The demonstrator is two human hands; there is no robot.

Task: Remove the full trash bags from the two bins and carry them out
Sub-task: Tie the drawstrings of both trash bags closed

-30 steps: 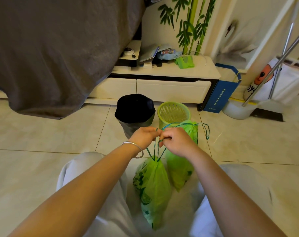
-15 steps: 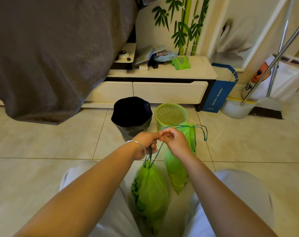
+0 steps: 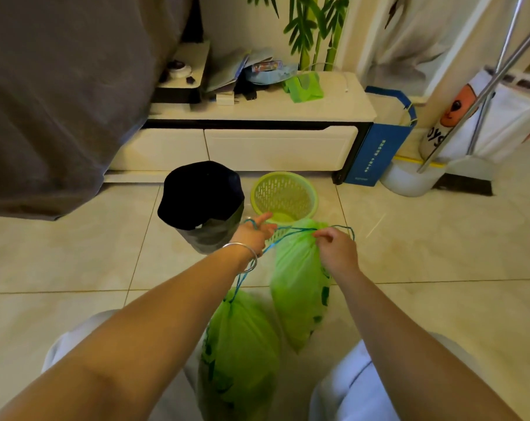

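Green bags [image 3: 239, 344]: both out of the bins, cinched, resting on the floor [image 3: 75, 262] between my knees.
Blue drawstrings [image 3: 283, 232]: stretched between my hands, gathered so both lift together (my guess).
Left grip [image 3: 253, 235]: cords hooked round it, forefinger straight.
Right grip [image 3: 338, 250]: pinching the cord at one bag's mouth.
Bins: green basket [image 3: 283, 194] and black bin [image 3: 201, 196], just beyond.

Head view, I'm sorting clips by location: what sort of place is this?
Probably a room in a home, perhaps a living room: a low white drawer cabinet, a bamboo wall mural, and a green mesh wastebasket on tiled floor.
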